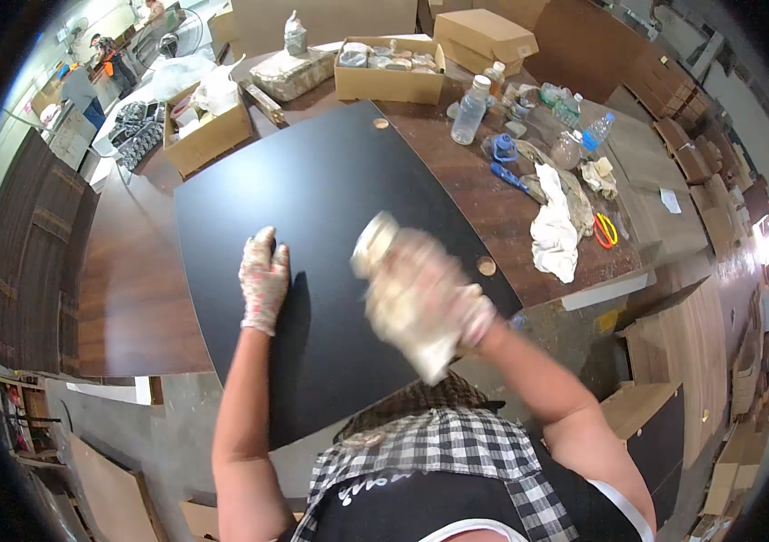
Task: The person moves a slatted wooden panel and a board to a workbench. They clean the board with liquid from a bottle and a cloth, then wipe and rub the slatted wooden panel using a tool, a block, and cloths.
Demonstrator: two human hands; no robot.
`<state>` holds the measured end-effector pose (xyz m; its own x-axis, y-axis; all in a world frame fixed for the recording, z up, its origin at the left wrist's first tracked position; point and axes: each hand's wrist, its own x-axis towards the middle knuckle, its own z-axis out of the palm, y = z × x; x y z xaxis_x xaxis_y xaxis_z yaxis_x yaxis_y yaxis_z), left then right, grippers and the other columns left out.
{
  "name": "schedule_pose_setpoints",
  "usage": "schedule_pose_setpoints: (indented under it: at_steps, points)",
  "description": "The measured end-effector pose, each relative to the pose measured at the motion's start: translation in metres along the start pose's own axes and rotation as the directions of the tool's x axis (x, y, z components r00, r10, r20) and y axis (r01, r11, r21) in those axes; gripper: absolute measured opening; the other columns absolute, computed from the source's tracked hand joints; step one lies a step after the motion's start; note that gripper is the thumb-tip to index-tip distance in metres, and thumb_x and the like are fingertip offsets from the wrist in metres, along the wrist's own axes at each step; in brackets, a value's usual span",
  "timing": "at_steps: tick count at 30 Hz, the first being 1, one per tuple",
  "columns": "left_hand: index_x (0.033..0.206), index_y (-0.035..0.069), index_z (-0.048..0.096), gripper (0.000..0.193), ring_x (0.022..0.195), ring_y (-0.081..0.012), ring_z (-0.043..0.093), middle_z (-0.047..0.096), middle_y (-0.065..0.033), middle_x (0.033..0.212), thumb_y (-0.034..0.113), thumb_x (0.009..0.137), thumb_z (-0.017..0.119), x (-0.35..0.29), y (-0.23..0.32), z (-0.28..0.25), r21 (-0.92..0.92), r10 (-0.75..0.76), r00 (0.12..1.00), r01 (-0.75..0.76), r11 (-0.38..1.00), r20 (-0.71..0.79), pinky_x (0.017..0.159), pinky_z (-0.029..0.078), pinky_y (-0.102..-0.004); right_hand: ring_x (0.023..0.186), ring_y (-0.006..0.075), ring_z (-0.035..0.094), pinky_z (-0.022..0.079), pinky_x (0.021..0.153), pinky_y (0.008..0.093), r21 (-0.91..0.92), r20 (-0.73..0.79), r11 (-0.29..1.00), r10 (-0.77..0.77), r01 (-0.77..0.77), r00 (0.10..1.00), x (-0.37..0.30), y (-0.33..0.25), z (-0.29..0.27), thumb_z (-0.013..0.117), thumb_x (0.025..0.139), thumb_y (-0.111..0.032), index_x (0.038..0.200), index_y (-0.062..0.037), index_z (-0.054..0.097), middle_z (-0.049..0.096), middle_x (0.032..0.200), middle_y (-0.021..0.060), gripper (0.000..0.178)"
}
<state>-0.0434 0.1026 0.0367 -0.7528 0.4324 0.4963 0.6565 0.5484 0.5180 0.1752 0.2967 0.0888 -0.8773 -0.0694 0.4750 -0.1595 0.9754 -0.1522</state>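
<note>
A large black panel [330, 226] lies flat on a brown wooden table [131, 289]. My left hand [264, 280], in a patterned work glove, rests flat on the panel with fingers together. My right hand [439, 312], also gloved, is raised above the panel's right part and blurred with motion. It grips a pale bottle or jar [375, 246] wrapped in a whitish cloth, its round end pointing up and left.
Open cardboard boxes [389, 77] [208, 135] stand at the table's far side. Clear plastic bottles [470, 110], a white rag [554, 230], a blue tool [509, 176] and orange-handled scissors [605, 230] lie to the right. Wood panels are stacked at left and right.
</note>
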Motion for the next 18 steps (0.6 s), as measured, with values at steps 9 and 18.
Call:
schedule_pose_setpoints:
  at_steps: [9, 18]
  points:
    - [0.122, 0.010, 0.047, 0.043, 0.124, -0.0281, 0.036, 0.045, -0.0071, 0.129, 0.025, 0.082, 0.057, -0.004, 0.038, 0.003, 0.316, 0.014, 0.982, -0.073, 0.946, 0.186, 0.103, 0.026, -0.0407, 0.115, 0.0271, 0.046, 0.034, 0.096, 0.0393, -0.391, 0.091, 0.838, 0.447, -0.381, 0.890, 0.036, 0.152, 0.069, 0.033, 0.090, -0.041, 0.127, -0.0057, 0.043, 0.048, 0.127, 0.0131, 0.052]
    - [0.118, 0.010, 0.050, 0.040, 0.123, -0.0262, 0.037, 0.044, -0.0043, 0.130, 0.024, 0.081, 0.057, -0.008, 0.017, -0.003, 0.335, -0.018, 0.985, -0.040, 0.941, 0.170, 0.102, 0.027, -0.0402, 0.106, 0.0276, 0.049, 0.036, 0.094, 0.0361, -0.385, 0.243, 0.923, 0.074, 0.027, 0.967, 0.014, 0.033, 0.074, 0.047, 0.081, -0.030, 0.103, -0.0047, 0.057, 0.054, 0.108, 0.0177, 0.035]
